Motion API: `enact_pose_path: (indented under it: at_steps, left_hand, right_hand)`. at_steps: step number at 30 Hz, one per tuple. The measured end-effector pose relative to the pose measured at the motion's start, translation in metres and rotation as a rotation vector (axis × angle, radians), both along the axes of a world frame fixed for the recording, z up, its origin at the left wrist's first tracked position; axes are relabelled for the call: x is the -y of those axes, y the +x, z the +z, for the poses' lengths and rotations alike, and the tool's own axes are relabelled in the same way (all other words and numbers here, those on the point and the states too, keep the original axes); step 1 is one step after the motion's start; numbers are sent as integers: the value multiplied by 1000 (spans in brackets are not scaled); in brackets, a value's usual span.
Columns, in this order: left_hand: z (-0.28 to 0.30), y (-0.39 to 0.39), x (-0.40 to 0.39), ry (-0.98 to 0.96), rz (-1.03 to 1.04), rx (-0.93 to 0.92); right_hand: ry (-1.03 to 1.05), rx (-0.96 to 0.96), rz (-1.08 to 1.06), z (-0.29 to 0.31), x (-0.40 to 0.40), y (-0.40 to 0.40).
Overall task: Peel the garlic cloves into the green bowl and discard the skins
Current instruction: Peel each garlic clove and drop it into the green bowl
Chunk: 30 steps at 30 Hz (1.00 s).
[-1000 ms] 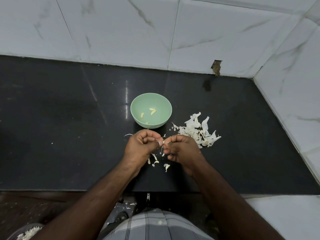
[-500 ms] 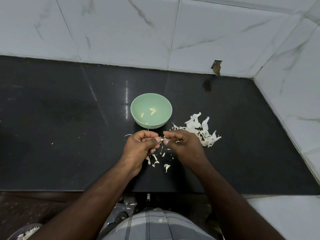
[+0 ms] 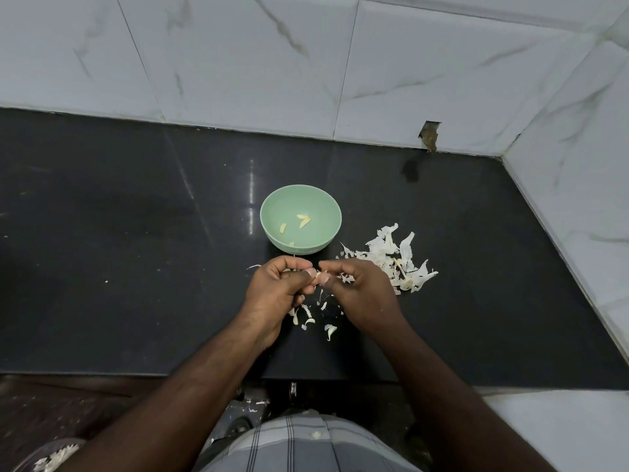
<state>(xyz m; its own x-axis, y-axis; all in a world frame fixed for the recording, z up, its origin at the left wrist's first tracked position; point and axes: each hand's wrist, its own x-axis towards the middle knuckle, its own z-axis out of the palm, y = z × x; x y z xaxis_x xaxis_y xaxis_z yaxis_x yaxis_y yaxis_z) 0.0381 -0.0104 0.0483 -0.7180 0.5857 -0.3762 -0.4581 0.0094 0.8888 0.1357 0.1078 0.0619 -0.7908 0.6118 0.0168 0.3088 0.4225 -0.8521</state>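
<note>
Left hand (image 3: 275, 287) and right hand (image 3: 360, 287) pinch one garlic clove (image 3: 319, 276) between them. Green bowl (image 3: 272, 229) just beyond; skins (image 3: 391, 258) at right

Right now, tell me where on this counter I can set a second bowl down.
Bare black counter lies left of the green bowl, out to the left edge, and behind it up to the tiled wall. It is crowded right of the bowl, where the skin pile lies, and in front, where both hands work above the scattered skins.

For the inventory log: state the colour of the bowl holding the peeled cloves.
Pale mint green bowl, plain and unpatterned; the head view shows it.
</note>
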Motion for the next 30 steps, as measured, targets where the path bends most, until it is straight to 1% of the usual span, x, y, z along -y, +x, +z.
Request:
enact_pose_path:
  at_steps: [3,7,9,13,16,18,21,24,27,30]
  left_hand:
    - [0,0,-1,-10,-1,-11]
    - [0,-1,-1,-20,-1,-14]
    - [0,-1,-1,-27,-3,-24]
    - [2,1,-1,-35,-20,-21]
    - [5,1,-1,-17,-41,45]
    - [7,1,0,-10,-46,79]
    - [8,1,1,-16,-49,76]
    - [9,1,1,-13,-58,96]
    - [9,1,2,14,-82,177]
    - [8,0,4,52,-85,248]
  right_hand:
    - [72,12,-43,-1,-1,0]
    - [25,41,-27,2,-4,2]
    - [32,33,0,3,-4,2]
    - [-44,5,25,-5,-1,-2]
    - [-58,-46,54,-7,-2,-2]
    - [-87,-47,59,-8,-3,-2]
    - [-174,-39,56,-11,-3,-2]
    - [-230,-102,73,-8,-2,-2]
    - [-309,-174,87,-3,-1,0]
    - [-331,-166,72,-4,-2,3]
